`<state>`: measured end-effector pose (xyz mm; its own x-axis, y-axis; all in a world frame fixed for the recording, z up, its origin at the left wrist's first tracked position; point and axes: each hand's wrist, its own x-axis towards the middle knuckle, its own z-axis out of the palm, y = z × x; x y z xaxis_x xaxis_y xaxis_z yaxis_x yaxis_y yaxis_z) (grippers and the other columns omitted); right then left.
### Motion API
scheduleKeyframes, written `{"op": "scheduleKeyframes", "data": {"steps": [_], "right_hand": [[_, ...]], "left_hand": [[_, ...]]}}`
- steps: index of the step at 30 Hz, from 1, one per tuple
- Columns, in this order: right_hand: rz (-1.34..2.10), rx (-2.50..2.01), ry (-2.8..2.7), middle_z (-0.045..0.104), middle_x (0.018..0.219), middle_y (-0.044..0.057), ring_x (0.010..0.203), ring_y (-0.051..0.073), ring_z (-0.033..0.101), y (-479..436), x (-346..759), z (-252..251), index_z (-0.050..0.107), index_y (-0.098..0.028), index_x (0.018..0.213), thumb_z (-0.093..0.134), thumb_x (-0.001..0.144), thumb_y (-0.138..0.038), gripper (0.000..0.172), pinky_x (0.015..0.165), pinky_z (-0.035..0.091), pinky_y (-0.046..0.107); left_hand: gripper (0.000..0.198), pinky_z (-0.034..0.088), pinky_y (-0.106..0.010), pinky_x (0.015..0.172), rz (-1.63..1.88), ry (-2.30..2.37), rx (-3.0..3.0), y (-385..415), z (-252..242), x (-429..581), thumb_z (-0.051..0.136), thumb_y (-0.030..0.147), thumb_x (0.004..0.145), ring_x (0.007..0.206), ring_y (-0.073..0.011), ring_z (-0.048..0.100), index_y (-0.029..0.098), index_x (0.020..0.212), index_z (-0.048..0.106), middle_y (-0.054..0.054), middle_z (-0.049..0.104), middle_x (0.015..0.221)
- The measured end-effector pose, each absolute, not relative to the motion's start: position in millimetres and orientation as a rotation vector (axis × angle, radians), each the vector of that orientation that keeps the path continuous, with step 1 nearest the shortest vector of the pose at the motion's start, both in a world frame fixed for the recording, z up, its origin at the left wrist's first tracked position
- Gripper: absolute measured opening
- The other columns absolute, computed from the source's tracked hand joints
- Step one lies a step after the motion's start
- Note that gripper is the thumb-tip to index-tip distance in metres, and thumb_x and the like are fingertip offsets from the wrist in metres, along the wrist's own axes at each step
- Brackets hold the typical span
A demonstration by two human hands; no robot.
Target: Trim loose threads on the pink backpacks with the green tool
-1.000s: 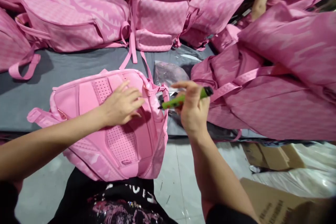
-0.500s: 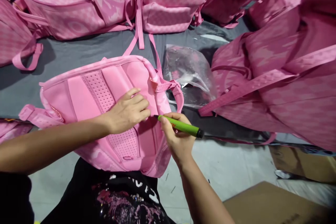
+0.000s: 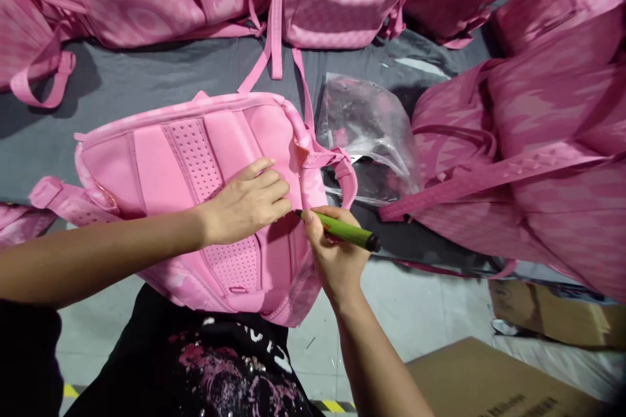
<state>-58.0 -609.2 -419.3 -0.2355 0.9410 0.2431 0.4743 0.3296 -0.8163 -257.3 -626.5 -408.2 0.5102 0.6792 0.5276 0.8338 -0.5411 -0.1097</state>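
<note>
A pink backpack [image 3: 151, 163] lies tilted at the table's near edge, its padded back panel facing up and its lower side against my lap. My left hand [image 3: 249, 202] rests on that panel with curled fingers, closed on a fold of the padding; what lies under the fingertips is hidden. Just to the right, my right hand [image 3: 340, 254] grips a green marker [image 3: 347, 231] with black ends. Its dark tip points left and meets the panel close to my left fingertips. A strap loop [image 3: 347, 179] sticks out at the bag's right side.
A clear plastic bag [image 3: 369, 124] lies right of the backpack on the grey-covered table [image 3: 161, 78]. Several pink backpacks [image 3: 337, 13] line the back, and a large one [image 3: 548, 163] stands at right. Cardboard boxes [image 3: 484, 371] are on the floor at lower right.
The view has shifted slightly, so the backpack and table items appear a little farther right. Both hands keep their hold, and the marker tip stays beside my left fingers.
</note>
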Motion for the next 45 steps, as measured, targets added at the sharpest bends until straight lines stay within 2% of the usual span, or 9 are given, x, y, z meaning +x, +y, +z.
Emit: {"op": "scheduleKeyframes", "data": {"steps": [7,11,15,19,25,33,37,40,45], "right_hand": [[0.804,-1.236,-1.892,0.068,0.07,-0.001,0.054,0.011,0.058,-608,-58,-415,0.07,-0.019,0.087,0.069,0.089,-0.038,0.019,0.053,0.048,0.023],[0.752,-1.262,-1.94,0.065,0.062,-0.002,0.049,0.011,0.055,-607,-61,-411,0.07,-0.019,0.083,0.069,0.088,-0.037,0.019,0.048,0.043,0.022],[0.788,-1.188,-1.998,0.074,0.076,0.002,0.062,0.015,0.067,-610,-59,-409,0.073,-0.02,0.089,0.065,0.09,-0.039,0.021,0.06,0.051,0.024],[0.774,-1.211,-2.046,0.074,0.07,0.001,0.057,0.016,0.068,-621,-51,-405,0.073,-0.019,0.09,0.064,0.092,-0.039,0.021,0.055,0.051,0.024],[0.423,-0.56,-1.958,0.073,0.12,0.008,0.109,0.019,0.071,-660,-62,-362,0.057,-0.023,0.137,0.056,0.098,-0.016,0.04,0.095,0.057,0.033],[0.069,-0.368,-2.031,0.076,0.092,0.005,0.076,0.018,0.07,-676,-52,-351,0.055,-0.02,0.135,0.059,0.093,-0.014,0.043,0.069,0.054,0.032],[0.134,-0.491,-1.971,0.077,0.098,0.006,0.083,0.018,0.073,-664,-51,-379,0.06,-0.022,0.126,0.055,0.095,-0.016,0.031,0.075,0.058,0.032],[0.174,-0.542,-1.954,0.077,0.102,0.008,0.087,0.019,0.073,-657,-54,-389,0.062,-0.021,0.123,0.058,0.094,-0.016,0.03,0.079,0.058,0.033],[0.19,-0.513,-1.978,0.077,0.097,0.008,0.082,0.02,0.073,-651,-58,-393,0.063,-0.019,0.122,0.058,0.093,-0.018,0.03,0.076,0.056,0.034]], "left_hand": [[0.017,0.038,-0.039,0.102,-0.541,-1.282,-2.437,-627,-406,-257,0.055,0.014,0.094,0.078,-0.0186,0.052,0.019,0.079,0.061,0.001,0.06,0.076],[0.018,0.038,-0.037,0.08,-0.412,-1.228,-2.561,-620,-394,-260,0.058,0.021,0.095,0.076,-0.0188,0.055,0.018,0.078,0.061,-0.002,0.064,0.079],[0.02,0.037,-0.035,0.074,-0.1,-1.324,-2.78,-606,-372,-268,0.072,0.035,0.087,0.079,-0.0201,0.063,0.016,0.083,0.066,-0.004,0.07,0.082],[0.028,0.041,-0.034,0.075,0.236,-1.561,-2.72,-606,-344,-272,0.078,0.042,0.08,0.083,-0.0236,0.068,0.016,0.086,0.069,-0.007,0.074,0.087],[0.005,0.044,-0.034,0.071,0.037,-1.751,-2.636,-673,-282,-249,0.063,0.019,0.083,0.082,-0.025,0.07,0.018,0.084,0.068,-0.006,0.074,0.086],[0.012,0.044,-0.028,0.063,-0.308,-2.086,-2.731,-733,-275,-229,0.057,0.02,0.088,0.075,-0.019,0.069,0.021,0.088,0.068,-0.001,0.075,0.088],[0.024,0.052,-0.031,0.079,-0.321,-1.84,-2.738,-710,-304,-244,0.049,0.016,0.096,0.09,-0.0197,0.071,0.021,0.104,0.072,-0.005,0.076,0.102],[0.033,0.048,-0.041,0.101,-0.365,-1.563,-2.489,-692,-305,-252,0.053,0.017,0.096,0.124,-0.0267,0.06,0.021,0.127,0.064,-0.013,0.064,0.135],[0.107,0.033,-0.06,0.115,-0.002,-1.645,-2.478,-657,-294,-247,0.082,0.038,0.075,0.15,-0.0418,0.027,0.021,0.16,0.019,-0.023,0.022,0.165]]}}
